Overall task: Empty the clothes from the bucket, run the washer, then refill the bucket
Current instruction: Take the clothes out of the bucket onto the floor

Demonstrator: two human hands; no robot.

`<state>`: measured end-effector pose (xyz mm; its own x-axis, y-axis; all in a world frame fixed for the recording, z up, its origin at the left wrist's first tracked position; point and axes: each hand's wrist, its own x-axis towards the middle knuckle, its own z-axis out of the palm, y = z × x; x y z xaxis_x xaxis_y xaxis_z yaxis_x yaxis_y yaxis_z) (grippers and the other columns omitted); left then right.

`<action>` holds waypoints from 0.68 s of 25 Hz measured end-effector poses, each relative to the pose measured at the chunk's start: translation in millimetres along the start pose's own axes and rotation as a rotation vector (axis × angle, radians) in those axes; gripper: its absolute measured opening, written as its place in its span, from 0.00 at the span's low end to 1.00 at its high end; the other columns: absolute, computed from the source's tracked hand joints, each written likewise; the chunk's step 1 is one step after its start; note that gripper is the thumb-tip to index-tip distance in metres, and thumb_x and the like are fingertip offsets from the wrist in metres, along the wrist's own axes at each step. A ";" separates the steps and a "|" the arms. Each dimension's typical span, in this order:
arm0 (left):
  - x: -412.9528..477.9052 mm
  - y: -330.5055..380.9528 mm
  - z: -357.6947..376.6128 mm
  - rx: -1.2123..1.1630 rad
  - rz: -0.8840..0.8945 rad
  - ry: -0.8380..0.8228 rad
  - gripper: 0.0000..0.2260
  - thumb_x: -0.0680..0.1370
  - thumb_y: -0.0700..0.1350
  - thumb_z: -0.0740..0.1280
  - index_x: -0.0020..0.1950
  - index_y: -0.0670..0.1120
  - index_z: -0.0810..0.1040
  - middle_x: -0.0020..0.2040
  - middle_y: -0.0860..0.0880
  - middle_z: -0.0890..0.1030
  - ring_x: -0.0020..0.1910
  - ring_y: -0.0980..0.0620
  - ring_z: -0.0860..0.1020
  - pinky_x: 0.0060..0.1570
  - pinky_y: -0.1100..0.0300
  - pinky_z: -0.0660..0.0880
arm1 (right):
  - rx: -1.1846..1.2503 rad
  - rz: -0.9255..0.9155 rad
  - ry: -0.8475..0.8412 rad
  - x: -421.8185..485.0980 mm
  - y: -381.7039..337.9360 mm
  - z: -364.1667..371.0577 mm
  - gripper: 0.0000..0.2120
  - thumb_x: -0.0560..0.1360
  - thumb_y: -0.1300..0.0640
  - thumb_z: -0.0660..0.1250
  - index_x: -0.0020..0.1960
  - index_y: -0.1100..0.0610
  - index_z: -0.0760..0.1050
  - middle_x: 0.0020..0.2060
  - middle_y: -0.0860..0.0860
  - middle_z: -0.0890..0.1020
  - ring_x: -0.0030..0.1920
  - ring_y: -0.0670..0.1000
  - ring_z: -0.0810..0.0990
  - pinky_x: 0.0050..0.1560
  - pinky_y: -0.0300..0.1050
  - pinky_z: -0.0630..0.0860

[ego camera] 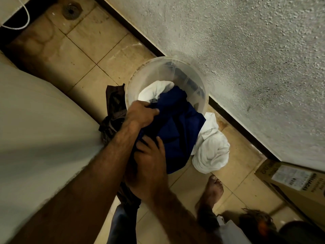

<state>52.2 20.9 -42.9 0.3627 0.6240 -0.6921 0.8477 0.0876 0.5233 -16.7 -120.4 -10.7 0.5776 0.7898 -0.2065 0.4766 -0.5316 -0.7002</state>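
A person's left hand [142, 114] and right hand [149, 161] clutch a bunched blue garment [177, 124], apparently to lift it from the bucket [149, 67].

Beige floor tiles [84, 55] with dark grout lines run diagonally from upper left to lower right, stained toward the upper left. A rough grey-white plastered wall [246, 50] fills the upper right, edged at its foot by a dark skirting strip [242, 132]. At upper left sits what looks like a round floor drain [71, 11], a white cord [28, 16] looping nearby. A printed cardboard box [295, 187] stands at lower right. The light is dim and warm.
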 end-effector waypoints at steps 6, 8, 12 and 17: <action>-33.6 -3.2 -30.0 -0.674 -0.048 0.223 0.11 0.84 0.43 0.61 0.44 0.50 0.79 0.42 0.52 0.82 0.41 0.55 0.81 0.44 0.60 0.80 | 0.541 0.272 0.196 20.0 23.0 -15.0 0.11 0.74 0.48 0.65 0.47 0.55 0.79 0.43 0.48 0.82 0.45 0.48 0.80 0.49 0.51 0.78; -49.8 -16.6 -27.8 -0.732 -0.080 0.188 0.11 0.84 0.43 0.58 0.47 0.50 0.78 0.45 0.51 0.82 0.44 0.54 0.80 0.46 0.60 0.78 | 0.548 0.367 0.294 34.8 23.2 -23.2 0.18 0.76 0.40 0.65 0.56 0.52 0.77 0.48 0.46 0.82 0.49 0.46 0.81 0.51 0.49 0.79; -72.4 -54.8 -6.3 -0.753 -0.221 0.153 0.15 0.84 0.47 0.57 0.43 0.50 0.79 0.42 0.46 0.81 0.44 0.47 0.79 0.48 0.55 0.76 | 0.578 0.566 0.191 77.1 25.3 -29.3 0.39 0.74 0.33 0.68 0.78 0.49 0.62 0.69 0.49 0.77 0.67 0.51 0.77 0.68 0.52 0.75; -80.0 -87.3 4.7 -0.810 -0.361 0.100 0.16 0.76 0.56 0.65 0.54 0.47 0.82 0.55 0.41 0.83 0.57 0.39 0.81 0.61 0.43 0.77 | 0.600 0.722 -0.127 100.8 38.3 -13.2 0.18 0.74 0.61 0.72 0.64 0.60 0.81 0.60 0.57 0.83 0.59 0.53 0.81 0.63 0.52 0.78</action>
<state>-49.0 -40.3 -35.5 0.0585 0.5137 -0.8560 0.3560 0.7903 0.4987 68.5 -65.2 -49.4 0.5061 0.3779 -0.7753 -0.4088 -0.6864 -0.6015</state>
